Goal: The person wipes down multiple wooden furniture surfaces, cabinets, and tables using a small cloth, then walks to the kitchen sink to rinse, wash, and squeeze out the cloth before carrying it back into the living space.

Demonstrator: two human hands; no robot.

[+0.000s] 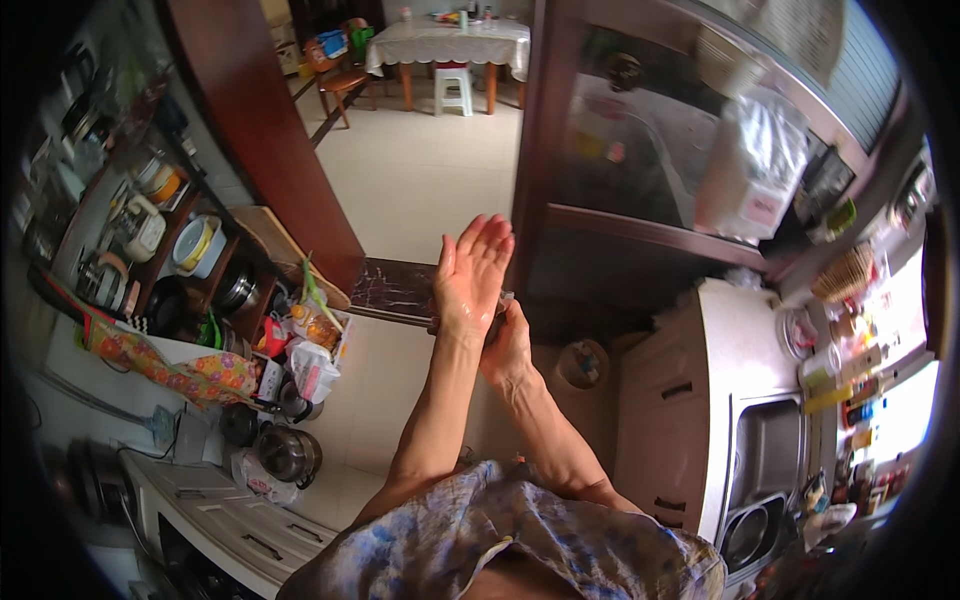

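Observation:
My left hand (pixel 474 274) is raised in front of me, palm towards the camera and fingers outstretched close together. Its palm and wrist look wet and shiny, and nothing lies on it. My right hand (pixel 511 341) is against the right side of my left wrist, thumb up. Its fingers are mostly hidden behind the left hand. Something dark shows between the two hands and at the far side of the left wrist; whether it is an object or shaded fingers, I cannot tell. Below the hands is the tiled floor (pixel 375 382), with a dark marble threshold (pixel 394 283) beyond.
On the left stand a shelf with pots and bowls, a white plastic bag (pixel 311 369) and a lidded pot (pixel 289 454) on the floor. A steel sink (pixel 769 450) is set in the right counter (pixel 739 337). A bin (pixel 583 364) stands by the glass-panelled door. A covered table (pixel 450 46) is beyond the doorway.

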